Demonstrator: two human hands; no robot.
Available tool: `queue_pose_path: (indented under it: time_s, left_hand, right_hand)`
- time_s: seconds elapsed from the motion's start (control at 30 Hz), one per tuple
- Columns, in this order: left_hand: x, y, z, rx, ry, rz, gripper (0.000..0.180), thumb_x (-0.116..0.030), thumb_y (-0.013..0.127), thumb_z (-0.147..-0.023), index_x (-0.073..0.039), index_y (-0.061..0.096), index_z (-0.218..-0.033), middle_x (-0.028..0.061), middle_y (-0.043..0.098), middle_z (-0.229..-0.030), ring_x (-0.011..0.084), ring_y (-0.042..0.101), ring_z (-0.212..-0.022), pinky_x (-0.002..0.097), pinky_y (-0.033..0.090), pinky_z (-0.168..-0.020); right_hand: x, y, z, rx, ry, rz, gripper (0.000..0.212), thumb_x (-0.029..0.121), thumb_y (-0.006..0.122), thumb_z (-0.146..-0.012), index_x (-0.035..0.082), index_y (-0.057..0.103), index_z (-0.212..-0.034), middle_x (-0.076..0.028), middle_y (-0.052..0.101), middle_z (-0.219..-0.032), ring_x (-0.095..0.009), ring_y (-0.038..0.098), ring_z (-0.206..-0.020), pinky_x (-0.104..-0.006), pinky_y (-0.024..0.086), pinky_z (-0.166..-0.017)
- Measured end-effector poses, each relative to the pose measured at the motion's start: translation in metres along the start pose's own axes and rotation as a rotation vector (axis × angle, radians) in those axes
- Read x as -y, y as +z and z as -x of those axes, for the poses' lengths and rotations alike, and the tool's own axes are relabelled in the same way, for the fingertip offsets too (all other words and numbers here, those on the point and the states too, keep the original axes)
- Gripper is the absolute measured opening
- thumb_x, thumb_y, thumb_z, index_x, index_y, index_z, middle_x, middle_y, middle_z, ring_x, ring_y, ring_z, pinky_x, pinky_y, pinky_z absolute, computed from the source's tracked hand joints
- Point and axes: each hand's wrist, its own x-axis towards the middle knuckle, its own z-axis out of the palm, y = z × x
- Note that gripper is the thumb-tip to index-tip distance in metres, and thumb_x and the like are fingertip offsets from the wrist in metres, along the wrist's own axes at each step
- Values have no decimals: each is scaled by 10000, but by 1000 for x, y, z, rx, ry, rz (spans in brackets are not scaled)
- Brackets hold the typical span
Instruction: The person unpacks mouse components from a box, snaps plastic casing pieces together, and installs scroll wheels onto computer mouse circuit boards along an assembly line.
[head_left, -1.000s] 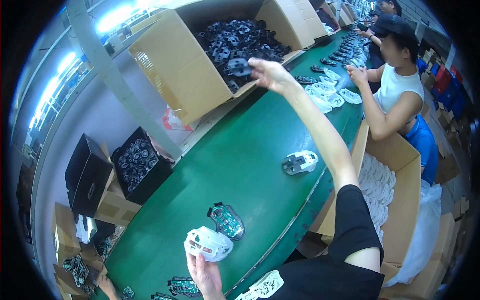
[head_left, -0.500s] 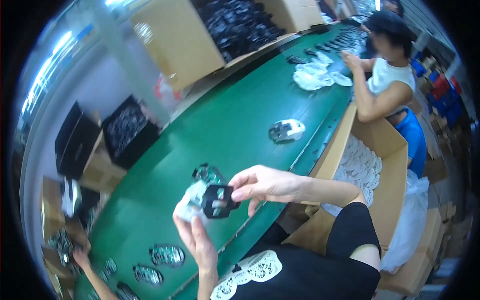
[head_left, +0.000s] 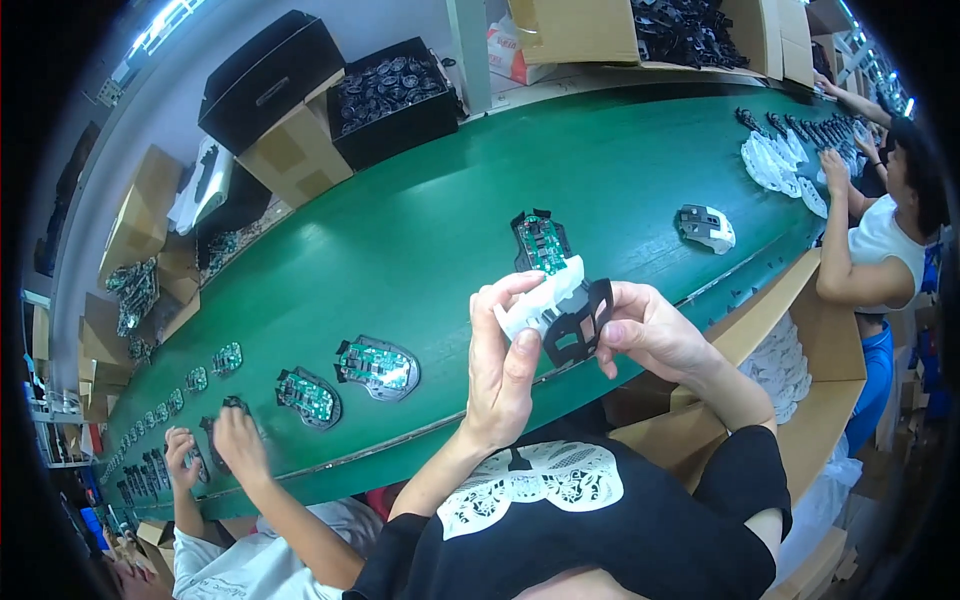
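My left hand (head_left: 495,385) is closed around a white mouse shell (head_left: 538,301), fingers behind it and thumb in front. A black plastic frame (head_left: 580,325) with cut-out openings lies against the shell's right end, pinched between the thumb and fingers of my right hand (head_left: 660,335). Whether the two parts are locked together cannot be seen. Just beyond my hands, a mouse base with a green circuit board (head_left: 541,245) rests on the green belt. Two similar mouse bases lie to the left, one nearer (head_left: 378,366) and one farther along (head_left: 308,398).
A white-and-black mouse (head_left: 706,229) sits right on the belt (head_left: 440,240). Beside my right arm stands a cardboard box (head_left: 835,350) of white shells. Co-workers' hands (head_left: 240,440) work at the left; another person (head_left: 880,250) is at the right. Boxes of black parts (head_left: 395,95) line the far side.
My view has swung to the left, bringing more of the belt and the left co-worker into sight. Both hands still hold the shell and frame together, now tilted differently.
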Motion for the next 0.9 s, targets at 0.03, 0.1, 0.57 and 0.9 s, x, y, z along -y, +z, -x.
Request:
queue_pose_path:
  time_s: [0.03,0.1,0.57,0.9]
  left_hand:
    - [5,-2,1,-4,12,-78,456,-332,462,-1051,-18,443,-1382,132,488,-1262,220,470,-1145,370,372,-1028]
    - [9,-3,2,2,18,-148,460,-347,460,-1048,-14,468,-1366,136,495,-1233,231,464,-1113,370,370,-1013]
    - [7,7,7,-62,41,-198,765,-630,667,-857,-1,473,-1246,100,448,-1055,231,452,-1013,389,380,-904]
    - [13,-3,10,-24,128,-362,472,-474,597,-961,-30,548,-1114,105,505,-993,244,463,-1010,400,390,-902]
  right_hand:
    - [2,2,1,-21,-10,78,257,201,744,-930,18,648,-1083,-26,629,-918,-102,619,-766,-259,545,-633]
    - [4,6,5,-58,-24,154,234,185,749,-924,12,666,-1058,-25,628,-905,-100,615,-762,-255,537,-644]
    - [3,1,3,-61,-66,220,318,236,791,-887,3,699,-1082,-25,684,-858,-65,599,-611,-219,478,-594]
    - [11,5,14,-251,-422,912,322,190,828,-848,14,677,-1072,-39,727,-913,-113,674,-630,-237,520,-561]
